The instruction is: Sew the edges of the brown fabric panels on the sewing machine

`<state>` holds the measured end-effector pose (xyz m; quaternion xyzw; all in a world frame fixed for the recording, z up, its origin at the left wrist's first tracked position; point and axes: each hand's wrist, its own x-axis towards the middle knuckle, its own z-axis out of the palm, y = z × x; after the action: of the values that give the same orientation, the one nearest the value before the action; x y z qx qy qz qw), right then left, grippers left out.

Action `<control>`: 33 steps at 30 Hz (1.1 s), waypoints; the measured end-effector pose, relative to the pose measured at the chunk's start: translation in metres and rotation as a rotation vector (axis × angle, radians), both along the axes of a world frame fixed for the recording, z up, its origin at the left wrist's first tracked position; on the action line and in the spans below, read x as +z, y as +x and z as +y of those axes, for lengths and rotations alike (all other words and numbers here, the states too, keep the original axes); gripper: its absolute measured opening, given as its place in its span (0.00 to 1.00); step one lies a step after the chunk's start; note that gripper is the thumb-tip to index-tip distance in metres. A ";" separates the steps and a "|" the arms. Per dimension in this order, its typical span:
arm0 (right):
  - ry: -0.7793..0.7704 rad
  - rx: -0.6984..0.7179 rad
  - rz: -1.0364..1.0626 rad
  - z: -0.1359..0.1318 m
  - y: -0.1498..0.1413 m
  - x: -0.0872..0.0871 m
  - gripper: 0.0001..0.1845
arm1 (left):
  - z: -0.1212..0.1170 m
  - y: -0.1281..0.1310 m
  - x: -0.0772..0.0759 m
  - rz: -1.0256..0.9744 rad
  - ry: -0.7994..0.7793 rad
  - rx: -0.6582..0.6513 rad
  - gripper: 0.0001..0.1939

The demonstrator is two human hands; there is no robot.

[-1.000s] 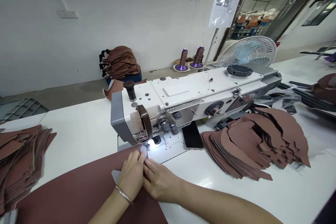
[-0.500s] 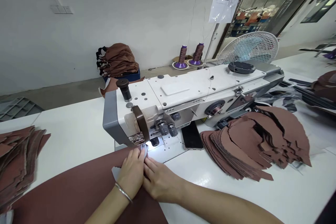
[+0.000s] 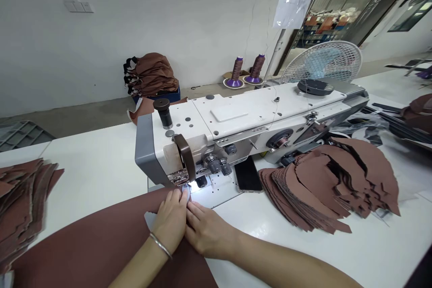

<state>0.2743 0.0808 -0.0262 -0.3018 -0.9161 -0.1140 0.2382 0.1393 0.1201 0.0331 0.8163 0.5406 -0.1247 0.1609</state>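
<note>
A white industrial sewing machine (image 3: 243, 121) stands on the white table, its needle area lit by a small lamp. A large brown sheet (image 3: 87, 243) lies in front of it, reaching up to the needle. My left hand (image 3: 170, 222), with a thin bracelet on the wrist, rests on the sheet with its fingers together, pressing a small grey piece (image 3: 184, 195) at the presser foot. My right hand (image 3: 205, 229) lies beside it, fingertips pinched at the same spot.
A fanned stack of brown cut pieces (image 3: 330, 184) lies right of the machine, another stack (image 3: 20, 207) at the left edge. A phone (image 3: 248, 174) lies under the machine arm. Thread cones (image 3: 248, 71), a fan (image 3: 322, 63) and piled brown goods (image 3: 151, 75) stand behind.
The hands stay at the needle, edging slightly toward it. The view has shifted a little; nothing else has moved.
</note>
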 end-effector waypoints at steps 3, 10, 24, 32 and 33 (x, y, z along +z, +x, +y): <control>-0.005 -0.005 -0.009 0.003 0.001 0.003 0.17 | 0.003 0.000 -0.005 0.028 0.051 -0.024 0.24; 0.070 0.020 -0.044 0.002 0.003 0.006 0.15 | -0.008 -0.004 -0.007 0.077 0.233 -0.090 0.22; 0.155 0.040 -0.005 -0.001 0.003 0.008 0.11 | -0.021 -0.009 -0.038 0.096 0.648 -0.279 0.16; 0.130 0.041 -0.010 0.008 0.005 0.001 0.11 | -0.012 -0.007 -0.044 0.011 0.775 -0.281 0.15; 0.122 0.043 -0.010 0.009 0.005 0.001 0.12 | -0.011 -0.007 -0.044 0.011 0.784 -0.284 0.15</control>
<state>0.2795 0.0900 -0.0253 -0.2661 -0.9149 -0.1661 0.2541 0.1319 0.1089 -0.0112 0.8813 0.4302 0.0653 -0.1840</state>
